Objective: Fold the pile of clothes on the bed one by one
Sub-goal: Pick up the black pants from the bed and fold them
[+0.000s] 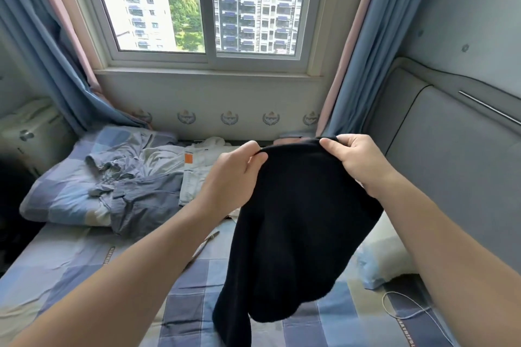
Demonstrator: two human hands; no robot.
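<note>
The black garment (298,220) hung above the bed (84,256), top edge pinched by the left hand (236,175) and the right hand (355,160). Its lower end ran out of view, its kind unclear; the clothes pile (141,177) lay beyond the left hand.

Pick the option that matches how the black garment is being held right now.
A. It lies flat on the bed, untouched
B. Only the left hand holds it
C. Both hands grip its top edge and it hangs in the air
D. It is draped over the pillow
C: the left hand and the right hand each pinch the top edge of the black garment, which hangs down above the bed.
</note>
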